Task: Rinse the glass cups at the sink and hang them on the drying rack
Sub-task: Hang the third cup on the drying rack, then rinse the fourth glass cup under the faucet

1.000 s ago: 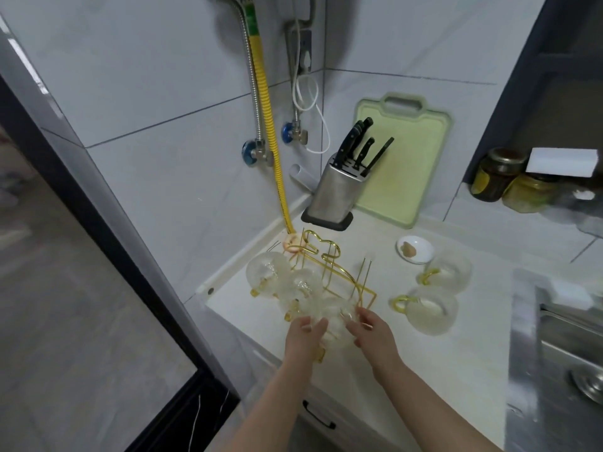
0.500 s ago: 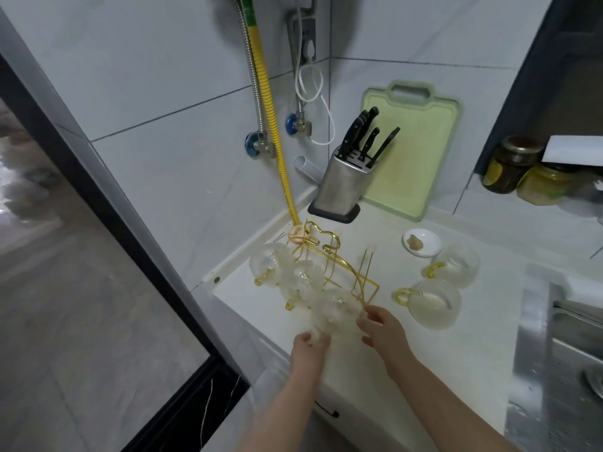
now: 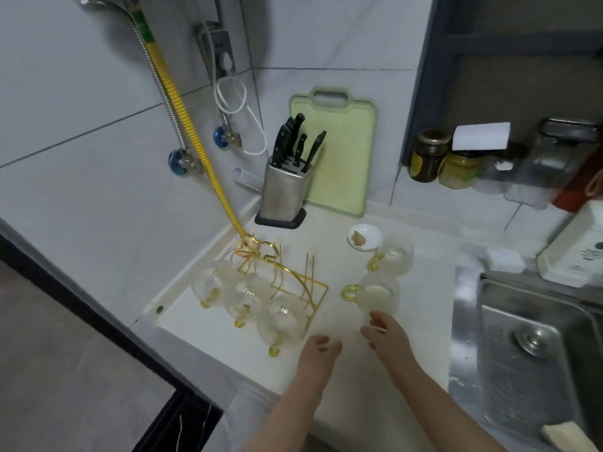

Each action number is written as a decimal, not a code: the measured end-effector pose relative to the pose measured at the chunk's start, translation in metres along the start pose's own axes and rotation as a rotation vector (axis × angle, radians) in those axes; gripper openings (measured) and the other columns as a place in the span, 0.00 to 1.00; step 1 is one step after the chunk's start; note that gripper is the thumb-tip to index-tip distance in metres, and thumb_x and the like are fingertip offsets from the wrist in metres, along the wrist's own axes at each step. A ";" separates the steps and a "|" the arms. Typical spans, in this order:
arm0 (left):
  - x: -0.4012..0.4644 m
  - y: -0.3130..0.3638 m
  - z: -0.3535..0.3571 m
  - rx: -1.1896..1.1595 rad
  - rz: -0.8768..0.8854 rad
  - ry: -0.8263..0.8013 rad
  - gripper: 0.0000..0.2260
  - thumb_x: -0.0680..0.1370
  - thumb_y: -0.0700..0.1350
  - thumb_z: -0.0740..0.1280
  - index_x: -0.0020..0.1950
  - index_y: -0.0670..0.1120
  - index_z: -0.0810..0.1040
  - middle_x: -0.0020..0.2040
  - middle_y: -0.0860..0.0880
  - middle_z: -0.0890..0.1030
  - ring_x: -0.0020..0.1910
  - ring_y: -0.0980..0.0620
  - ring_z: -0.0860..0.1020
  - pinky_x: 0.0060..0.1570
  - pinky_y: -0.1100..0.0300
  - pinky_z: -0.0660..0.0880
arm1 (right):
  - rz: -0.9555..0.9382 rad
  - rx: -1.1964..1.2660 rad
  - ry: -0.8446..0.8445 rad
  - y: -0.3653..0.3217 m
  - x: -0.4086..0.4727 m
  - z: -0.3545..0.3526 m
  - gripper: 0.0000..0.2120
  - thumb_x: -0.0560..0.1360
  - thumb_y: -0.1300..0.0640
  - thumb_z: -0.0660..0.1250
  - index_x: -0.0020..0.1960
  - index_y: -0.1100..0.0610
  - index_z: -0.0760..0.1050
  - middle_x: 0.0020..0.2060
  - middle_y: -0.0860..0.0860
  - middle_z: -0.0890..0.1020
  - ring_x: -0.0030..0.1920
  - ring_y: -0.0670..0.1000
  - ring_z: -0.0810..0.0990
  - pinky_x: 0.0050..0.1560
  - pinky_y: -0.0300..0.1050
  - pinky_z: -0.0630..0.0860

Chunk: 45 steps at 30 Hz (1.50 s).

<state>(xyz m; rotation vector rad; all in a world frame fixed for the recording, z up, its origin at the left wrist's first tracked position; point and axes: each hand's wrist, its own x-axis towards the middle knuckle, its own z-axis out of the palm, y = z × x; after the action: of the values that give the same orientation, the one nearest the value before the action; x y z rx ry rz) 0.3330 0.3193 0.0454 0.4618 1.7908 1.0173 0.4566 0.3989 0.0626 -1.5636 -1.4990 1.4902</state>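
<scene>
A gold wire drying rack (image 3: 295, 282) stands on the white counter (image 3: 421, 347). Three glass cups with gold handles hang on it: a far one (image 3: 212, 283), a middle one (image 3: 246, 298) and a near one (image 3: 282, 321). Two more glass cups stand upright to the right, one nearer (image 3: 380, 295) and one behind it (image 3: 394, 252). My left hand (image 3: 321, 350) hovers just right of the near hanging cup, holding nothing. My right hand (image 3: 386, 332) is at the base of the nearer upright cup, fingers apart, its fingertips at the glass.
The steel sink (image 3: 535, 350) with its drain lies at the right. A knife block (image 3: 285, 189) and green cutting board (image 3: 341, 151) stand at the back wall, a small white dish (image 3: 363, 238) in front. Jars (image 3: 429, 156) sit on the ledge. A yellow hose (image 3: 195, 138) runs down to the rack.
Both hands have let go of the near cup, which now hangs on the rack. My right hand has moved right to the nearer upright cup. The view has shifted right.
</scene>
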 end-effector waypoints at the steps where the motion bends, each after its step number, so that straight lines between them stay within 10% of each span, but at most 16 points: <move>1: 0.003 0.005 0.008 0.020 0.016 -0.018 0.18 0.76 0.49 0.68 0.63 0.44 0.71 0.55 0.45 0.77 0.45 0.50 0.76 0.44 0.59 0.73 | -0.008 -0.032 0.022 0.001 0.004 -0.009 0.22 0.73 0.62 0.67 0.66 0.59 0.70 0.56 0.52 0.75 0.57 0.55 0.76 0.61 0.53 0.74; 10: 0.048 0.063 0.050 0.405 0.230 0.078 0.23 0.75 0.46 0.68 0.69 0.43 0.68 0.63 0.43 0.74 0.60 0.47 0.75 0.56 0.59 0.71 | -0.019 -0.214 0.032 0.010 0.061 -0.074 0.28 0.70 0.61 0.70 0.68 0.61 0.66 0.56 0.54 0.75 0.53 0.52 0.74 0.53 0.43 0.71; 16: 0.084 0.081 0.058 0.539 0.301 0.075 0.20 0.80 0.44 0.62 0.71 0.43 0.67 0.70 0.44 0.70 0.70 0.48 0.68 0.67 0.61 0.61 | -0.060 -0.332 -0.158 0.014 0.108 -0.073 0.42 0.68 0.57 0.75 0.74 0.59 0.56 0.71 0.56 0.63 0.70 0.54 0.65 0.69 0.45 0.64; 26: 0.101 0.070 0.063 0.524 0.370 0.218 0.08 0.77 0.43 0.66 0.55 0.42 0.77 0.50 0.46 0.80 0.52 0.47 0.78 0.49 0.62 0.69 | -0.109 -0.188 -0.272 0.039 0.132 -0.059 0.53 0.57 0.45 0.76 0.75 0.47 0.52 0.71 0.47 0.63 0.70 0.50 0.65 0.70 0.53 0.66; 31: 0.077 0.065 0.066 0.449 0.510 0.223 0.03 0.76 0.42 0.68 0.49 0.47 0.77 0.45 0.51 0.77 0.47 0.50 0.77 0.51 0.57 0.74 | -0.192 -0.147 -0.225 0.029 0.107 -0.075 0.48 0.61 0.55 0.77 0.72 0.42 0.52 0.70 0.42 0.61 0.69 0.44 0.62 0.70 0.44 0.64; 39: 0.033 0.067 0.116 0.427 0.687 -0.064 0.07 0.76 0.45 0.68 0.53 0.50 0.77 0.49 0.54 0.78 0.51 0.50 0.76 0.55 0.52 0.74 | -0.240 -0.022 0.106 0.041 0.013 -0.145 0.46 0.64 0.62 0.78 0.71 0.37 0.57 0.70 0.34 0.63 0.72 0.43 0.63 0.72 0.51 0.64; 45: -0.029 0.063 0.180 0.394 0.829 -0.361 0.06 0.72 0.53 0.65 0.46 0.55 0.78 0.42 0.59 0.78 0.45 0.62 0.77 0.50 0.57 0.74 | -0.169 0.117 0.315 0.066 -0.078 -0.207 0.44 0.65 0.60 0.78 0.72 0.45 0.58 0.67 0.39 0.69 0.66 0.39 0.70 0.62 0.29 0.69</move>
<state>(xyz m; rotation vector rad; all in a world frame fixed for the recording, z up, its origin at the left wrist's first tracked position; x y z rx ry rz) 0.4978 0.4131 0.0837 1.6175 1.4663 1.0131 0.6850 0.3750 0.0871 -1.4821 -1.3029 1.1535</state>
